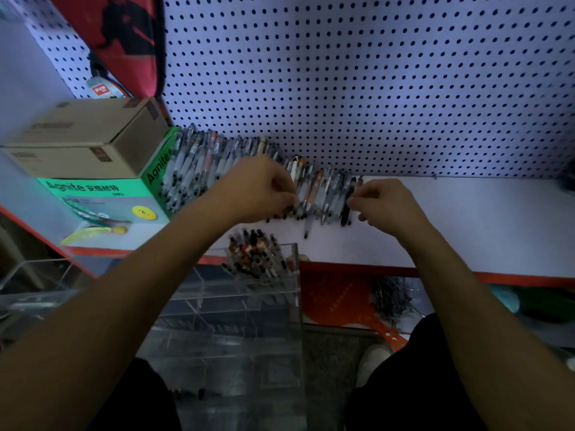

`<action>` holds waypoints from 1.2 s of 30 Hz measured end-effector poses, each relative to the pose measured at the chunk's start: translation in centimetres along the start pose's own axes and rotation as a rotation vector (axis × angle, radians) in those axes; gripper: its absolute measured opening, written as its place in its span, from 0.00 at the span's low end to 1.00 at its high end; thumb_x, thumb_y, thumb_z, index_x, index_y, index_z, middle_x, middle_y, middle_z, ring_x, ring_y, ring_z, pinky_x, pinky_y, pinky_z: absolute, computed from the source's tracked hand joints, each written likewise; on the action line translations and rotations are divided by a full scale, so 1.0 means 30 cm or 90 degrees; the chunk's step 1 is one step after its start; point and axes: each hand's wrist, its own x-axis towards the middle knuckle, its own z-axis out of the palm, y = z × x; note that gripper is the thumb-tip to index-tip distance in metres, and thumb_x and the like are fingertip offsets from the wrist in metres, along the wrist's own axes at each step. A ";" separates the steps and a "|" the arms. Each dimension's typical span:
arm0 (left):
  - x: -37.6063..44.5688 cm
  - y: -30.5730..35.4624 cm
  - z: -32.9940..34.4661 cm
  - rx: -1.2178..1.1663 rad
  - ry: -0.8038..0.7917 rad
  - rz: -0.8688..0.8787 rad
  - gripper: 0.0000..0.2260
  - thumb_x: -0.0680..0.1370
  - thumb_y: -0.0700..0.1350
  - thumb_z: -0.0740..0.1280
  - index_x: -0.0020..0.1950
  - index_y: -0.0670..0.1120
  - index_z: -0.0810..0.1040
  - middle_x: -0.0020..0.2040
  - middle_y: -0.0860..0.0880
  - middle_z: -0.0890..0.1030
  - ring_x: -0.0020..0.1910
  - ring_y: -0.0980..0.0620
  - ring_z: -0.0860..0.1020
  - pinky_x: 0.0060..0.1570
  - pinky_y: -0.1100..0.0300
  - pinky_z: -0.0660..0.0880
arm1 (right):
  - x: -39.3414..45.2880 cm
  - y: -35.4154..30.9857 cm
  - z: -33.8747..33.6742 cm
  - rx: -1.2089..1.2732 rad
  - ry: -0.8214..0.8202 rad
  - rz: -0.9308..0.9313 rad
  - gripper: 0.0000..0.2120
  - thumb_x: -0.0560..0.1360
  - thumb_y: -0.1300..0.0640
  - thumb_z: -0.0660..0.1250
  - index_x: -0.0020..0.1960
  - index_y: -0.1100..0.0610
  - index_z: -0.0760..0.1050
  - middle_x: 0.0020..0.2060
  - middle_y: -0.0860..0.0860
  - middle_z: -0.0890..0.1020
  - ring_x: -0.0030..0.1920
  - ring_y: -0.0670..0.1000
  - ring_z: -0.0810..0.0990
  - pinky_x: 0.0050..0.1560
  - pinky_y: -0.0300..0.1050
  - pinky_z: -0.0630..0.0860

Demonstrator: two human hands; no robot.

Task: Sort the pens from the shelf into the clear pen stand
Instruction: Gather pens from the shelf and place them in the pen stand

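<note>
A long row of pens (217, 163) lies side by side on the white shelf (466, 219), leaning against the pegboard (373, 88) and running from 10 o'clock toward centre. Both hands work at the row's right end. The left hand (258, 191) is curled over the pens, fingertips bent down onto them; whether it has any one pen pinched cannot be told. The right hand (382, 203) sits just beside it at 3 o'clock of the row, fingers curled, thumb and forefinger closed on the barrel of a black pen (346, 209) at the very end. One pen (308, 227) juts out from the row toward 6 o'clock.

The clear stand (264, 293) is below the shelf edge, at 6 o'clock of the hands, with a bunch of pens (255, 253) upright in its top compartment; the lower compartments look bare, though the clear walls make this hard to judge.

At 9 o'clock a green box (102, 197) reads "Agnite" on two faces, with Chinese characters beside it and a yellow round sticker. Two brown cartons (93, 135) are stacked on it; their labels are too blurred to read. A red bag (124, 35) hangs at 11 o'clock. Under the shelf at 5 o'clock lies an orange paddle-shaped item (351, 303).
</note>
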 end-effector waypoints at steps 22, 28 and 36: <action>0.394 0.059 0.264 0.222 -0.159 -0.104 0.17 0.73 0.47 0.74 0.37 0.44 0.67 0.34 0.48 0.68 0.35 0.51 0.70 0.32 0.60 0.70 | 0.244 0.144 0.085 0.184 -0.051 0.204 0.16 0.74 0.56 0.70 0.32 0.57 0.68 0.27 0.54 0.72 0.25 0.49 0.69 0.19 0.32 0.61; 0.362 0.053 0.274 0.130 -0.063 -0.144 0.16 0.74 0.44 0.70 0.32 0.45 0.65 0.29 0.46 0.65 0.27 0.52 0.65 0.22 0.62 0.65 | 0.235 0.131 0.087 0.164 -0.034 0.209 0.14 0.74 0.56 0.69 0.33 0.59 0.70 0.28 0.55 0.75 0.25 0.50 0.71 0.21 0.35 0.65; 0.406 0.046 0.299 0.258 -0.020 -0.084 0.04 0.75 0.40 0.67 0.45 0.42 0.73 0.45 0.44 0.75 0.47 0.45 0.78 0.46 0.52 0.78 | 0.232 0.146 0.070 0.155 -0.012 0.209 0.12 0.74 0.55 0.69 0.36 0.61 0.73 0.29 0.56 0.77 0.26 0.51 0.73 0.24 0.36 0.70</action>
